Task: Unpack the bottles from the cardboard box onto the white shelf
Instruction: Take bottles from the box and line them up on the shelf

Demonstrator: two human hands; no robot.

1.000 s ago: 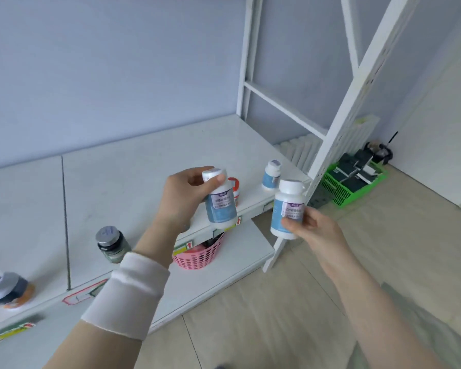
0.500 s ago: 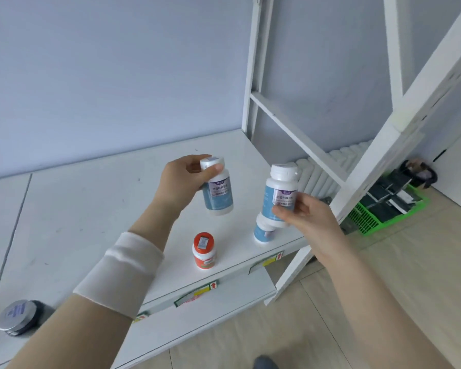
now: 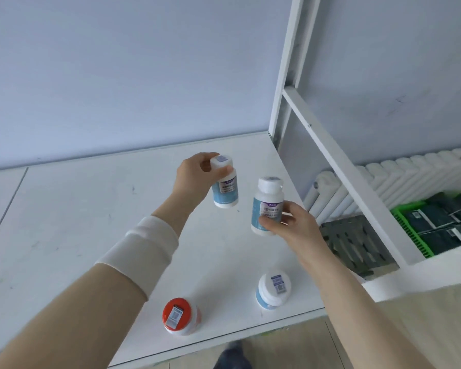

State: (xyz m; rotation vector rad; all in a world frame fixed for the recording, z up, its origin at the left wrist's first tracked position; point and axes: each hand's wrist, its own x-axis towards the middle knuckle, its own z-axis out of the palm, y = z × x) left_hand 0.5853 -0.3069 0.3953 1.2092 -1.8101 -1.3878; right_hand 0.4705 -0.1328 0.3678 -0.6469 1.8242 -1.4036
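The placing step is in hand: each hand carries one bottle over the shelf (image 3: 77, 222), and neither bottle looks set down yet. The left hand (image 3: 194, 177) curls fingers and thumb round the cap and neck of the left bottle (image 3: 225, 191), which hangs about upright, out from the post (image 3: 288, 75) towards the front edge. The right hand (image 3: 290, 225) pinches the right bottle (image 3: 267, 209) low on its label between thumb and fingers, a little further out from the post.

From this steep angle I cannot be sure, but both bases seem to be off the board. Two bottles already stand well out from the post, near the front edge: an orange-capped bottle (image 3: 179, 316) and a white-capped bottle (image 3: 273, 290). The box is not in view.

Next, I judge, both bottles should be lowered upright onto the bare board between the post and that standing pair, then released. The right forearm passes close over the white-capped bottle, so the hand should draw back with care.
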